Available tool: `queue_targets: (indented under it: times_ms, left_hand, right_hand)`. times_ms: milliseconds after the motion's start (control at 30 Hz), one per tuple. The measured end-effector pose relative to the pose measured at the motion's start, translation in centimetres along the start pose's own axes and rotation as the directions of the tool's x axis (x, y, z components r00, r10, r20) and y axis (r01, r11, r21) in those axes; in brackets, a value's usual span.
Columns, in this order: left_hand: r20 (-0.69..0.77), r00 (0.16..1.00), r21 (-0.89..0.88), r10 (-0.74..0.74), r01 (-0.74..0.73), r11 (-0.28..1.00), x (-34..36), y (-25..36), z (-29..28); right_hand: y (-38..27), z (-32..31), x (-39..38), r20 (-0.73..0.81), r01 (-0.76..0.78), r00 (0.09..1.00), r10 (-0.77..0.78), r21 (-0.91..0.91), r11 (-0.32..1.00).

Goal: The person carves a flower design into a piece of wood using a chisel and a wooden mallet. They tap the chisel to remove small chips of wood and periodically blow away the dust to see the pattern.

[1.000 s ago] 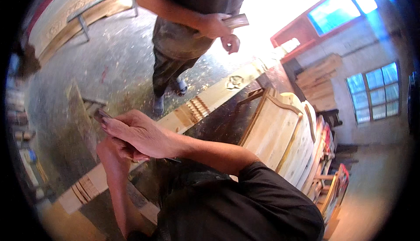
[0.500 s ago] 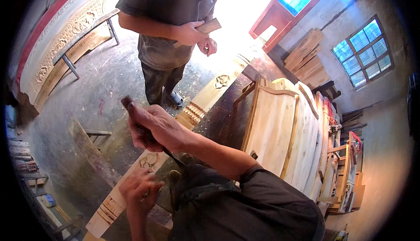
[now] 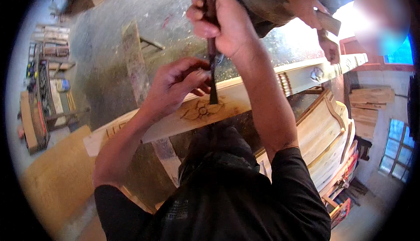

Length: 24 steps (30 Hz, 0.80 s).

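My right hand (image 3: pixel 227 26) is wrapped round the dark handle of a chisel (image 3: pixel 212 77). The chisel stands nearly upright, its flat blade down over a flower pattern (image 3: pixel 203 110) on a long pale wooden beam (image 3: pixel 245 96). Whether the blade tip touches the wood I cannot tell. Beside the chisel's shank is my left hand (image 3: pixel 177 85), fingers loosely bent and thumb apart, with nothing visibly held. Its fingertips come close to the metal; contact is unclear. Further along the beam are carved ridges (image 3: pixel 284 85) and a second flower (image 3: pixel 316 74).
Across the beam stands a co-worker, whose hand (image 3: pixel 306 11) holds a wooden block (image 3: pixel 328 21). Curved pale wooden panels (image 3: pixel 326 140) stand at the right. A narrow plank (image 3: pixel 134 61) lies beyond the beam; a bench with tools (image 3: pixel 41 96) is at the far left.
My view has turned, so the beam now lies more crosswise. The chisel has swung to near upright over the flower, and my left hand has come up close to its shank.
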<state>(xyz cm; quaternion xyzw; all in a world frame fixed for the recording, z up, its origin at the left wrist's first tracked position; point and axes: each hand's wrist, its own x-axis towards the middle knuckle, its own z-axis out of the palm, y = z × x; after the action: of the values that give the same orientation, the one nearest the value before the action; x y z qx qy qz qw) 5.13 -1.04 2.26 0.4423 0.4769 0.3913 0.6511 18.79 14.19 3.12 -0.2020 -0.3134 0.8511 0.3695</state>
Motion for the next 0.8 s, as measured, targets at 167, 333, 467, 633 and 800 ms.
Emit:
queue_targets:
  times_ms: [167,333,467,633,800]
  left_hand:
    - [0.002,1.0,-0.086,-0.028,0.028,0.996,0.2,-1.9,-0.1]
    - [0.005,1.0,0.035,-0.03,0.03,0.999,0.8,-2.3,-0.6]
    - [-0.002,0.995,0.085,-0.103,0.103,0.991,1.1,-2.6,-1.0]
    - [-0.002,0.996,0.146,-0.091,0.091,0.985,1.1,-2.6,-0.5]
    - [-0.013,0.993,0.135,-0.116,0.116,0.984,1.3,-2.5,-0.6]
  right_hand:
    - [1.0,1.1,1.6,-0.127,-0.118,0.985,0.121,0.029,0.993]
    - [1.6,-0.6,3.0,-0.039,-0.163,0.985,0.166,0.069,0.984]
    - [2.6,-1.9,3.9,0.013,-0.183,0.983,0.182,0.12,0.976]
    - [2.9,-2.6,3.5,0.059,-0.135,0.99,0.129,0.099,0.986]
    - [3.6,-3.2,3.8,-0.011,-0.171,0.985,0.175,0.151,0.974]
